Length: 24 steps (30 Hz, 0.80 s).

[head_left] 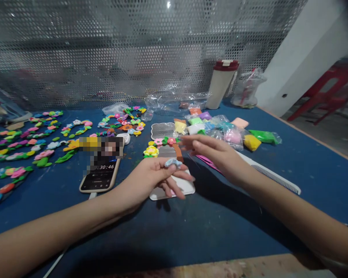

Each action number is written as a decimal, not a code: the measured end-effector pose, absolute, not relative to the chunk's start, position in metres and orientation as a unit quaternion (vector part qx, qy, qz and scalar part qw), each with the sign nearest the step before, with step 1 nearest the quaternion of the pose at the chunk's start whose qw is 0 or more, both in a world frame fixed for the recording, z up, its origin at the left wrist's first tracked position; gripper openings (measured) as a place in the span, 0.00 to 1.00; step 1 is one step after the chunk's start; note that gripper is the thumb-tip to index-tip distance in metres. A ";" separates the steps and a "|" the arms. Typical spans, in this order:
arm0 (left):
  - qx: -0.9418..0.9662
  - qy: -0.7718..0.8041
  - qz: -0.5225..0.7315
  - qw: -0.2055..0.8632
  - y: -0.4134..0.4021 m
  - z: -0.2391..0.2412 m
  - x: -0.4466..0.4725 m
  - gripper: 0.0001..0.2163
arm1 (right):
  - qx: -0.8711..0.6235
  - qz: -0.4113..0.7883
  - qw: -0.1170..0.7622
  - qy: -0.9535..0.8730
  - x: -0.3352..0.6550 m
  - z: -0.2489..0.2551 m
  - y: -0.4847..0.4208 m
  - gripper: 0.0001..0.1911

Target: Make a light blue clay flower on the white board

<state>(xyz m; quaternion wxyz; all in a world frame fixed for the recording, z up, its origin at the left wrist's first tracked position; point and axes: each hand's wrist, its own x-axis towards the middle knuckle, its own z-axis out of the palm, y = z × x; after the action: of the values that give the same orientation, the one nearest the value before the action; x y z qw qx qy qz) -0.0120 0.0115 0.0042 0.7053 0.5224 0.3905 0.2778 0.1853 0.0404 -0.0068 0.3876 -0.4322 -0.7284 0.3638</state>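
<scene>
My left hand (158, 175) lies palm up over the blue table (208, 227), its fingers loosely curled, with a small light-blue clay piece (173, 163) resting on the fingertips. Under it sits a white card (182, 188) and a brown frame (178, 151) trimmed with pink and yellow clay flowers. My right hand (213, 152) reaches left toward the frame's flowers, fingers stretched out and apart, holding nothing that I can see.
A phone (100, 170) showing a timer lies left of the hands. Many clay flower pieces (31, 144) cover the left side. Bagged coloured clay (220, 129), a white comb (274, 175), a red-lidded cup (222, 83) and a perforated metal screen (133, 46) stand behind.
</scene>
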 end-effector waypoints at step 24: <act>0.444 0.342 0.284 0.778 0.012 0.003 -0.018 0.09 | -0.732 -0.014 0.089 -0.675 0.206 -0.003 0.137 0.16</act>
<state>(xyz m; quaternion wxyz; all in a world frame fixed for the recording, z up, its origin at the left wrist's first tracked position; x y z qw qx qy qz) -0.0178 0.0125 0.0027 0.7778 0.4438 0.3424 0.2842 0.2059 0.1369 -0.0028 0.0887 -0.7320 -0.6753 -0.0140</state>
